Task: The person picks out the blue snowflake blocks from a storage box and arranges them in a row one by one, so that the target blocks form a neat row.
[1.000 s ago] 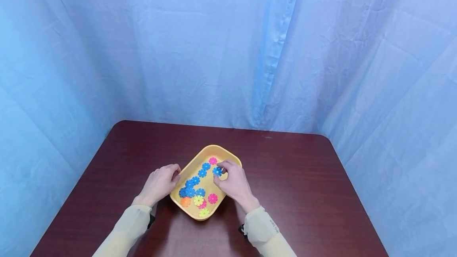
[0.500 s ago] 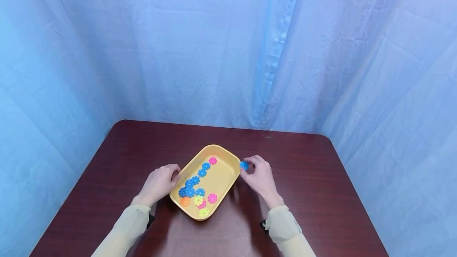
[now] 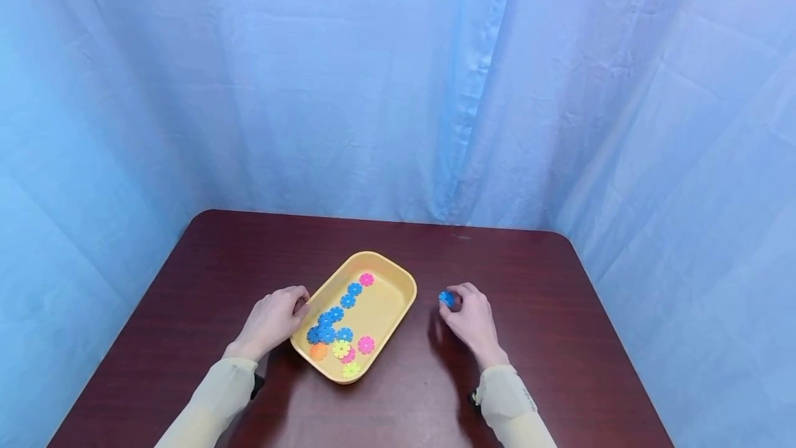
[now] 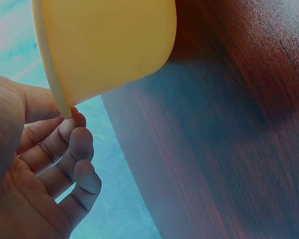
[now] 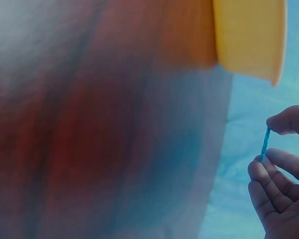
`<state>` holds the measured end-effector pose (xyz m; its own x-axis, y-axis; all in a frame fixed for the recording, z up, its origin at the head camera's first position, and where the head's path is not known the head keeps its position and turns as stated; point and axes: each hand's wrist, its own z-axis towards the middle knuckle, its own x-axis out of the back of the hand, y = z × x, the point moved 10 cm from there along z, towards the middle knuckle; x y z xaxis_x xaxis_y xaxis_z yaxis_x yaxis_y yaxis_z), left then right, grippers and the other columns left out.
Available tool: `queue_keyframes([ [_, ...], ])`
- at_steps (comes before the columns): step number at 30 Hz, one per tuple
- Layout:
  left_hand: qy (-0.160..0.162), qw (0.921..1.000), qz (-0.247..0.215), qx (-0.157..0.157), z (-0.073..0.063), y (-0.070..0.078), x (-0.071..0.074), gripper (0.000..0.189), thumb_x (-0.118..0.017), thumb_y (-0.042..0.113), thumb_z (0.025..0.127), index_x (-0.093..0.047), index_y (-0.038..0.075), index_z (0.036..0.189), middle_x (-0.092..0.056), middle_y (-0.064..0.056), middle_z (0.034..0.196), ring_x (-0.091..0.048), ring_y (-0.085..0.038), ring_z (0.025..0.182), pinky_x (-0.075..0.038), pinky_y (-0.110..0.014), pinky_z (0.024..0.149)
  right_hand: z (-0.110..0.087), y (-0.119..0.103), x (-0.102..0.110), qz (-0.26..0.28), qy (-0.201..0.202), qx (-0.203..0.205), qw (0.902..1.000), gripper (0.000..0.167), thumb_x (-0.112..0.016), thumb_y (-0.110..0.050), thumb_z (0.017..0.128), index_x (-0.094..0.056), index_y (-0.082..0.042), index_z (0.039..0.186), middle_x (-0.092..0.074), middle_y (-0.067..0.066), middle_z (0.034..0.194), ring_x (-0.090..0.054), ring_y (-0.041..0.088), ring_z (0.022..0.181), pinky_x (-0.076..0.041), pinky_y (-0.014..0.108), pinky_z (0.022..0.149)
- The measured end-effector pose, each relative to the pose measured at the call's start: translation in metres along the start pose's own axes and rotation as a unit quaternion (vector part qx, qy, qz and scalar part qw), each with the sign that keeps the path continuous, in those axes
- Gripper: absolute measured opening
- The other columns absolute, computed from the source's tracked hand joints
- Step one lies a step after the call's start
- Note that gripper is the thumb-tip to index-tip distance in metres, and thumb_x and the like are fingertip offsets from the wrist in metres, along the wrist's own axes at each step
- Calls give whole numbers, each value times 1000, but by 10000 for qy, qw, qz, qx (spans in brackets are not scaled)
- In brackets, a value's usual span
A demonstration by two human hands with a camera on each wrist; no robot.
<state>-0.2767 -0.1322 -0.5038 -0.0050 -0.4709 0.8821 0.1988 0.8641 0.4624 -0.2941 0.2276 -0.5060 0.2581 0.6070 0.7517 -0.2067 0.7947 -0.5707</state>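
Note:
My left hand (image 3: 271, 320) pinches the rim of a yellow plastic tub (image 3: 398, 306) at its left side; in the left wrist view, thumb and fingers meet at the lip of the tub (image 4: 114, 45). To the right of the tub, my right hand (image 3: 472, 316) holds a blue notched flower-shaped disc (image 3: 446, 299). The right wrist view shows this thin disc (image 5: 265, 143) edge-on between thumb and fingertips. Inside the tub lie several more blue discs (image 3: 326, 334), a few pink discs (image 3: 365, 345), yellow discs (image 3: 341, 349) and an orange disc (image 3: 318, 352).
The tub stands on a dark red-brown wooden table (image 3: 528, 282) with rounded far corners. Light blue curtains (image 3: 348, 88) hang behind the table and along both sides.
My right hand has lifted the blue disc out of the tub and carried it rightward past the rim. The left hand keeps its hold on the tub; the view has shifted slightly.

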Motion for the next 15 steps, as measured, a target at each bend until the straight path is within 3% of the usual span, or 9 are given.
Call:
queue_keyframes([
  [15, -7, 10000, -33, 60, -1, -1, -1, 11, -76, 11, 88, -66, 11, 93, -51, 3, 70, -47, -14, 61, -40, -31, 56, -14, 35, -11, -275, -15, -180, 9995, 25, -81, -14, 76, -74, -5, 99, -63, 1, 85, -57, 16, 74, -48, 35, 69],
])
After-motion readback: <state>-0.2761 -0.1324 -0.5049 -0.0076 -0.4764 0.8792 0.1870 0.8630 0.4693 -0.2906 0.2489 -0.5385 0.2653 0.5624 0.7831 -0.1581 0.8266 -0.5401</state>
